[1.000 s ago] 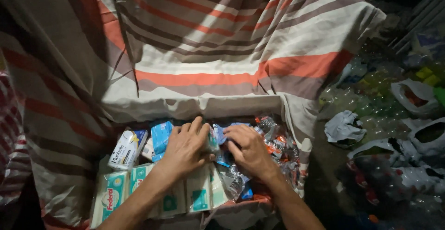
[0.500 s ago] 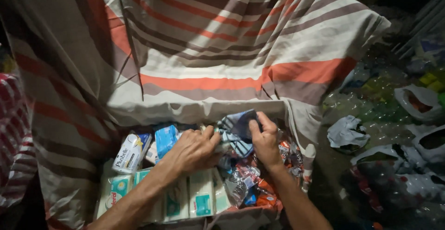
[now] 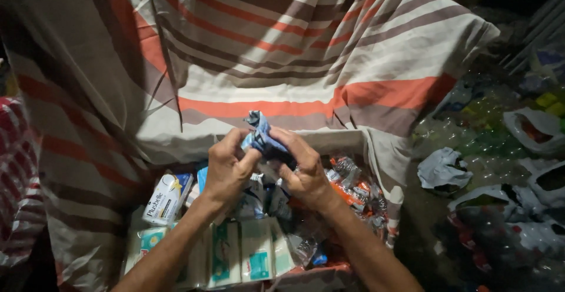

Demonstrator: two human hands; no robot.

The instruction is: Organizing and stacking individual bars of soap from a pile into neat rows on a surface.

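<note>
Near edge: row of white/teal flat packets standing packed in the box, looks sorted. White carton at left on top. Right side: loose crinkly red/orange wrappers, still a heap. Mid: both hands up over the box. Left hand and right hand fingers curled, pinching a crumpled blue/dark wrapper between them, held above contents, not touching them. Far: striped cloth draped behind. Roughly half tidy imo, right half left.
</note>
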